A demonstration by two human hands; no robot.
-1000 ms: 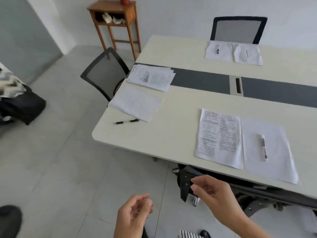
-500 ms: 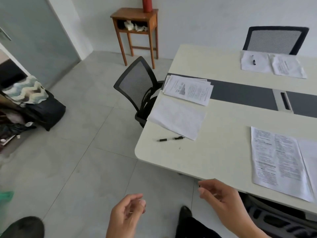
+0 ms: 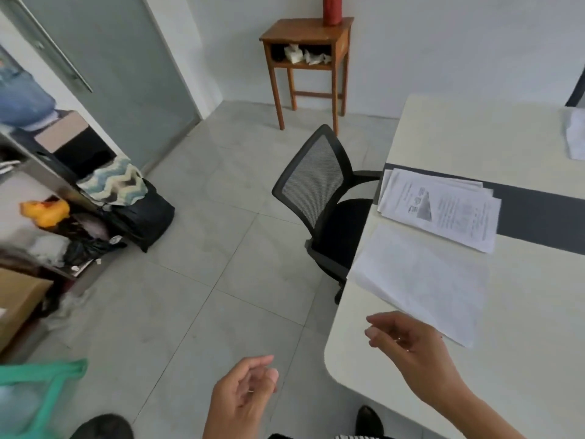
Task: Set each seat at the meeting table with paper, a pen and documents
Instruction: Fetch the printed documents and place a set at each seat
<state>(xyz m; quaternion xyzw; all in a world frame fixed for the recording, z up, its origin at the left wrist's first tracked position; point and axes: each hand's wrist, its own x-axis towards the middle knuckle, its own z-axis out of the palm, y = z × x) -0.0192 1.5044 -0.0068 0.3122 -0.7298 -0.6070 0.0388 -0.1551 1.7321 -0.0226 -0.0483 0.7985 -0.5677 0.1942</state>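
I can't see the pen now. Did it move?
Cannot tell. The right hand now covers the table spot below the blank sheet where it lay.

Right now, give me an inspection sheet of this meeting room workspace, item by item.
Surface: pale meeting table with a dark centre strip.
Job's things: printed documents stacked at the end seat; blank paper beside them; no pen in view.
Clutter: bags and a patterned cloth by the shelves at left.
Grippers: left hand and right hand both empty, fingers loosely curled.
Cables: nothing seen.
Surroundings: mesh chair, wooden side table, red bottle, glass door.
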